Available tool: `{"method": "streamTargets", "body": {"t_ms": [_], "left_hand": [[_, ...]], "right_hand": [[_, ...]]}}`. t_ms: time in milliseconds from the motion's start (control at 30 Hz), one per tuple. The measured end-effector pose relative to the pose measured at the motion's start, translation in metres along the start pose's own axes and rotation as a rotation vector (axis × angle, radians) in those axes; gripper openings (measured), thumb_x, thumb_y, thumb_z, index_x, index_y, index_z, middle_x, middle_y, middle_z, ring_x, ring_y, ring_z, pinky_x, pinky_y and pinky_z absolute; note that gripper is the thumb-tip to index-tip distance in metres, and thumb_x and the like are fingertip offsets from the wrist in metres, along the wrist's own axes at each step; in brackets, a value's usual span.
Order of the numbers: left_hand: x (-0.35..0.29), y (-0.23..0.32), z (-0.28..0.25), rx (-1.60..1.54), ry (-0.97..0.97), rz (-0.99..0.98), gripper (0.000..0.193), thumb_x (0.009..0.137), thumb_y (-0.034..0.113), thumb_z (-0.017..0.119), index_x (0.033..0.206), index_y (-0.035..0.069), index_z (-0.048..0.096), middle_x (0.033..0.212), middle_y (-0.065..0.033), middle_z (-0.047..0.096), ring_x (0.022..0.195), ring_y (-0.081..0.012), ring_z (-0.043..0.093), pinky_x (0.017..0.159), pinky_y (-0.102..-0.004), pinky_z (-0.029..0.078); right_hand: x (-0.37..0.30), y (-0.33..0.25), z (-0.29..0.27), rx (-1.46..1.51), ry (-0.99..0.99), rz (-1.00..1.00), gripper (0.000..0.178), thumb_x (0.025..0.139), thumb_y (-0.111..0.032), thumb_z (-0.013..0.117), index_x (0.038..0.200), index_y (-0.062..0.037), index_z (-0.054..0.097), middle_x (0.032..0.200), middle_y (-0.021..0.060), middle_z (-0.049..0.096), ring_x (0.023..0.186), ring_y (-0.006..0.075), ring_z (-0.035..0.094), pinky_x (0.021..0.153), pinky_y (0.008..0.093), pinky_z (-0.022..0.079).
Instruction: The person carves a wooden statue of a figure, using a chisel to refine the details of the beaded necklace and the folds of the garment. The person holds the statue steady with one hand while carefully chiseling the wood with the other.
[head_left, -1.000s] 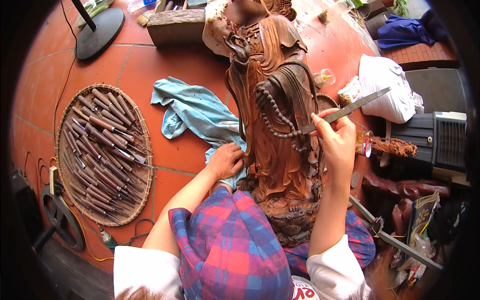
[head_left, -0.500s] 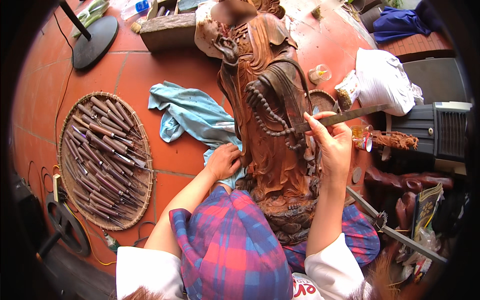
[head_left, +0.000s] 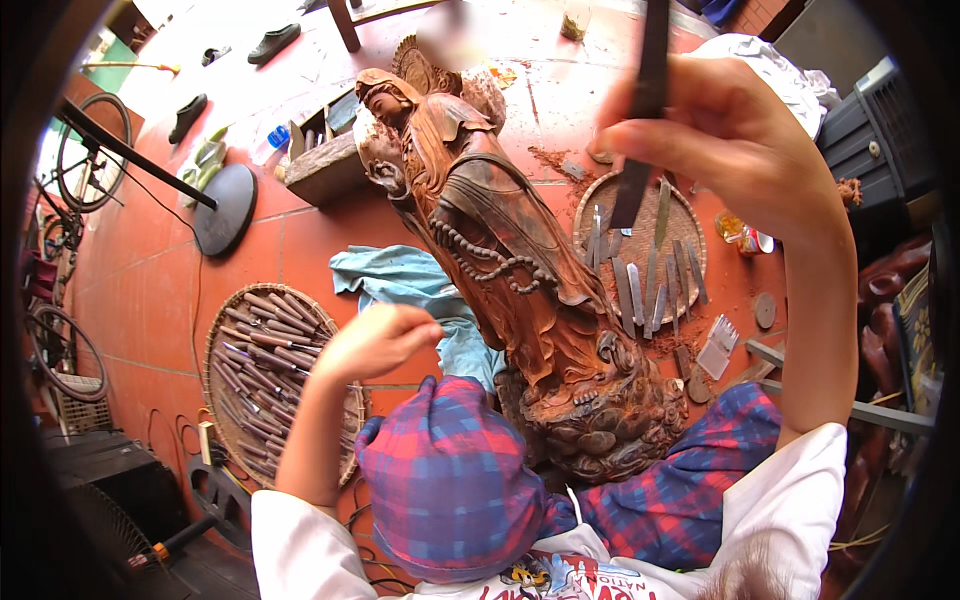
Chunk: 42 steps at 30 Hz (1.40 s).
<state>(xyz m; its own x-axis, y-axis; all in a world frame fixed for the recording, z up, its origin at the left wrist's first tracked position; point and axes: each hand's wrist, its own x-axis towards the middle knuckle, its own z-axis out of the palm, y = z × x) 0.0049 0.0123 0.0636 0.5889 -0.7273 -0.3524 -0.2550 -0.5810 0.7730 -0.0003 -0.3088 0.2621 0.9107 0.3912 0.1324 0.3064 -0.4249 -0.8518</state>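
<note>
My right hand [head_left: 725,150] is raised at the upper right, with thumb and fingers closed on a long dark flat file [head_left: 640,150]. The file's lower end overlaps the view of a round woven tray [head_left: 688,210] holding several metal files. In front of me lies a carved brown wooden statue [head_left: 500,230] of a robed figure with a bead string, its carved base [head_left: 610,425] beside my plaid-covered legs. My left hand [head_left: 375,342] hovers over the floor left of the statue, fingers curled in, nothing visible in it. A light blue cloth [head_left: 400,275] lies beside the statue.
At left a round basket [head_left: 275,370] holds many wooden-handled carving tools. Farther off stand a wooden box [head_left: 335,168] and a black stand with a round base [head_left: 225,210]. Grey metal bars [head_left: 890,415] lie at right. Wood shavings [head_left: 665,345] are scattered on the tiles.
My right hand has lifted the file away from the statue's beads, upward and nearer. My left hand has left the blue cloth and risen to the left. The view has shifted and turned.
</note>
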Motion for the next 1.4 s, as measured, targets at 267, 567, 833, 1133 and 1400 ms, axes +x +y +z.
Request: {"method": "streamTargets", "body": {"t_ms": [267,567,833,1133,1400], "left_hand": [[0.029,0.173,-0.06,-0.104,0.332,0.388,0.022,0.086,0.015,0.074,0.102,0.0,0.068,0.087,-0.0046,0.069,0.074,-0.0108,0.064,0.065,-0.0257,0.05],[0.078,0.127,0.011,-0.051,0.562,0.192,0.013,0.083,0.005,0.073,0.094,0.0,0.067,0.075,-0.0072,0.067,0.067,-0.0182,0.067,0.062,-0.0302,0.051],[0.078,0.114,0.023,0.125,0.702,0.139,0.015,0.079,-0.002,0.069,0.094,-0.001,0.067,0.08,-0.0125,0.07,0.071,-0.024,0.071,0.061,-0.0328,0.054],[0.049,0.067,0.066,-0.477,0.761,0.149,0.028,0.087,0.009,0.068,0.113,0.004,0.061,0.111,-0.0129,0.065,0.102,-0.0237,0.062,0.09,-0.0394,0.048],[0.055,0.053,0.057,0.055,0.743,0.173,0.044,0.072,0.018,0.079,0.108,0.002,0.06,0.13,-0.0149,0.056,0.128,-0.0298,0.047,0.107,-0.0425,0.037]], "right_hand": [[0.027,0.036,0.03,0.25,-0.045,-0.172,0.005,0.086,0.001,0.067,0.09,0.0024,0.064,0.077,0.0014,0.064,0.076,0.0054,0.059,0.067,0.0238,0.049],[0.056,0.098,0.07,0.712,0.161,-0.259,0.03,0.096,-0.021,0.056,0.08,0.0008,0.066,0.057,0.0103,0.056,0.057,0.0161,0.057,0.053,0.0349,0.043],[0.068,0.12,0.116,1.052,-0.025,-0.268,0.044,0.103,-0.037,0.049,0.072,-0.0064,0.054,0.058,-0.005,0.044,0.052,0.002,0.038,0.046,0.0221,0.032],[0.044,0.089,0.176,0.246,0.239,-0.444,0.035,0.094,-0.032,0.059,0.075,-0.0025,0.062,0.065,0.0064,0.058,0.063,0.0204,0.064,0.059,0.0362,0.05],[0.011,0.096,0.222,0.031,0.211,-0.601,0.033,0.09,-0.035,0.061,0.074,-0.0062,0.055,0.058,0.0084,0.057,0.054,0.0255,0.064,0.051,0.0388,0.049]]}}
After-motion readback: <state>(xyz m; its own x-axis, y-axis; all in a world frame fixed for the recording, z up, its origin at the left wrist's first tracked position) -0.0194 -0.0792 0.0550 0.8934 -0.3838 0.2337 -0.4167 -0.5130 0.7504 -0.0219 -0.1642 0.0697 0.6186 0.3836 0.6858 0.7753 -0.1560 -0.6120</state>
